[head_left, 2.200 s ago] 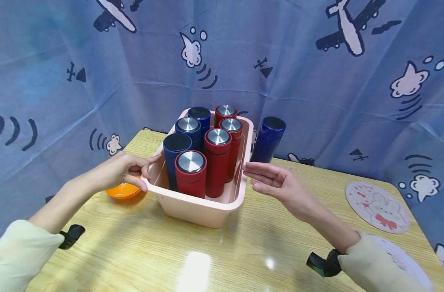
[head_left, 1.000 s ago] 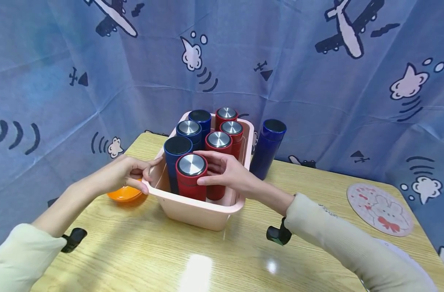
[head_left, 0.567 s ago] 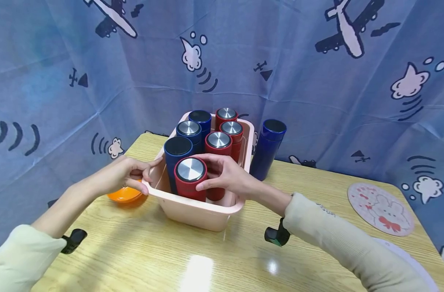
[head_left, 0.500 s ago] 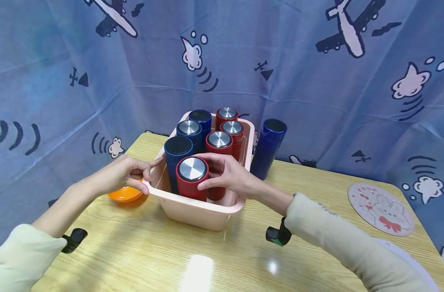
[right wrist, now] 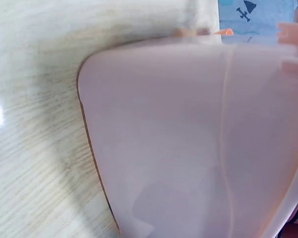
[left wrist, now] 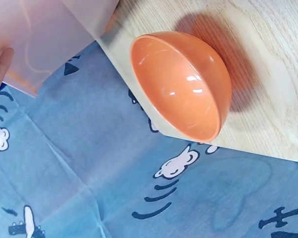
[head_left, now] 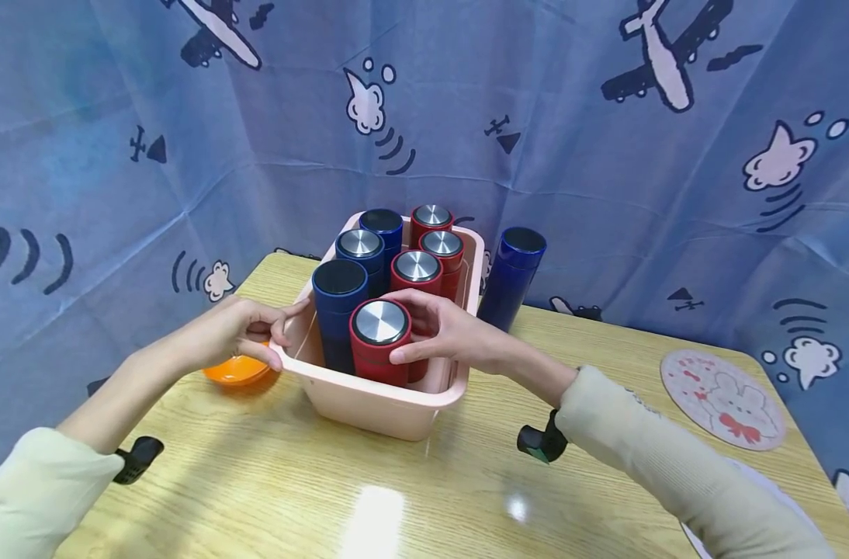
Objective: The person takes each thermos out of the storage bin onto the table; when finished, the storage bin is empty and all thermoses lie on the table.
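Observation:
A pale pink plastic basin (head_left: 369, 410) holds several upright red and blue thermos bottles with silver or black lids. My left hand (head_left: 246, 330) pinches the basin's near left rim. With my right hand (head_left: 459, 334), thumb and fingers curled, I grip the front red thermos (head_left: 380, 359) inside the basin. To its left stands a dark blue thermos (head_left: 337, 318); right behind it is another red thermos (head_left: 417, 283), partly hidden by my fingers. In the right wrist view, the basin's outer wall (right wrist: 159, 129) fills most of the picture and hides the gripped thermos.
Outside the basin, a blue thermos (head_left: 511, 279) stands on the table at the right. An orange bowl (left wrist: 184, 84) sits left of the basin, near the table edge. A round rabbit-print mat (head_left: 721, 400) lies far right, and a blue patterned curtain (head_left: 571, 155) hangs behind.
My right hand has moved from outside the right rim into the basin and taken hold of the front red thermos. That thermos has shifted slightly right. My left hand stays on the rim.

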`<state>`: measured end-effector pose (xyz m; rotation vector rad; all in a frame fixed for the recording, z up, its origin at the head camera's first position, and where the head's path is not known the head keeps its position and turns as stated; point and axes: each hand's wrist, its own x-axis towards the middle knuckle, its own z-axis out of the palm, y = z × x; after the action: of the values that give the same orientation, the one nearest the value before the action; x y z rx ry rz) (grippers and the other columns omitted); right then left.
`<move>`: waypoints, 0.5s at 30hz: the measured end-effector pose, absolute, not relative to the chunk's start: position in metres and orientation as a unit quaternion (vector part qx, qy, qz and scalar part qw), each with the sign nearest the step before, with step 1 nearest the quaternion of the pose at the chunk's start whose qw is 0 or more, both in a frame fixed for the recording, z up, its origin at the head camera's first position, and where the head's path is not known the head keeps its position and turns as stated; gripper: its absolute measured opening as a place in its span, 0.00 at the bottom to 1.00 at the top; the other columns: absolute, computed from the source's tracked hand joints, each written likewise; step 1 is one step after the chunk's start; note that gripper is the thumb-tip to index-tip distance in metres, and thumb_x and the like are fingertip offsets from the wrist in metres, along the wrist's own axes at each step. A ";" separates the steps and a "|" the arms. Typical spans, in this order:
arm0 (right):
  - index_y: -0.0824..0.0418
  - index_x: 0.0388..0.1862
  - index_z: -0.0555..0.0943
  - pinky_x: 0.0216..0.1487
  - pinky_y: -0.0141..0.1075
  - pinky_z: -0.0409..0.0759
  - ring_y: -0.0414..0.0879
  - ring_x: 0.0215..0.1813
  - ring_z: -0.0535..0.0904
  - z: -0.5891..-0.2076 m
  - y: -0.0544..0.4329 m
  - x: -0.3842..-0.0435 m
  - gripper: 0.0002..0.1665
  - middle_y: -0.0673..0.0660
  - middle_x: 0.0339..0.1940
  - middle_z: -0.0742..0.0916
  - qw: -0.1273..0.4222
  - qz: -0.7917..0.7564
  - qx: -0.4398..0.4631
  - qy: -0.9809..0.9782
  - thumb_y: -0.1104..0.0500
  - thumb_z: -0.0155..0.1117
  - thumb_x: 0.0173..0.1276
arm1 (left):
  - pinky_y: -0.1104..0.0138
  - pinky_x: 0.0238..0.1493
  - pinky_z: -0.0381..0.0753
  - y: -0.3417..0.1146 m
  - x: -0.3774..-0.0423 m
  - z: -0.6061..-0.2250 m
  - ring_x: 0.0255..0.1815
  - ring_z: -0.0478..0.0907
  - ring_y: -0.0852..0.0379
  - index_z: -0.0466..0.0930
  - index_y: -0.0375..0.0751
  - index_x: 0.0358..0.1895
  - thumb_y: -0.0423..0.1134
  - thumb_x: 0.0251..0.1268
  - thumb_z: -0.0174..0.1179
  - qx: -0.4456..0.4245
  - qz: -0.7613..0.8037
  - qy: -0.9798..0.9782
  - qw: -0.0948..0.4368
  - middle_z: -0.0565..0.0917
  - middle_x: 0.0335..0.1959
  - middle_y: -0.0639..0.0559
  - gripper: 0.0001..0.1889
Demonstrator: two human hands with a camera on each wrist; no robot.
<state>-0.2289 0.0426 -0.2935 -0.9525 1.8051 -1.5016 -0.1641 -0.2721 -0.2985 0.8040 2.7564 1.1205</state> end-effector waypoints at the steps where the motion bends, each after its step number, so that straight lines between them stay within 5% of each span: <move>1: 0.61 0.68 0.65 0.63 0.41 0.70 0.50 0.62 0.75 -0.294 0.042 -0.230 0.41 0.60 0.60 0.79 0.307 -0.563 -0.361 0.677 0.65 0.73 0.57 | 0.75 0.21 0.67 -0.272 -0.164 -0.299 0.46 0.82 0.46 0.77 0.46 0.23 0.35 0.38 0.74 0.262 0.368 0.892 0.032 0.71 0.61 0.30 0.12; 11: 0.61 0.63 0.72 0.58 0.39 0.75 0.47 0.56 0.78 -0.299 0.033 -0.229 0.40 0.56 0.53 0.83 0.248 -0.524 -0.354 0.734 0.67 0.77 0.50 | 0.74 0.30 0.76 -0.272 -0.163 -0.299 0.60 0.71 0.36 0.76 0.45 0.23 0.36 0.40 0.73 0.261 0.375 0.889 0.039 0.70 0.61 0.28 0.11; 15: 0.61 0.60 0.76 0.55 0.37 0.76 0.45 0.51 0.81 -0.298 0.031 -0.226 0.39 0.54 0.49 0.86 0.208 -0.514 -0.357 0.752 0.67 0.79 0.46 | 0.75 0.24 0.71 -0.272 -0.163 -0.299 0.49 0.81 0.43 0.76 0.46 0.22 0.35 0.39 0.74 0.258 0.367 0.893 0.033 0.71 0.61 0.29 0.12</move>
<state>-0.2255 0.0312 -0.2984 -0.9926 2.0930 -1.4295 -0.1633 -0.2723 -0.2987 0.7941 2.7475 1.1290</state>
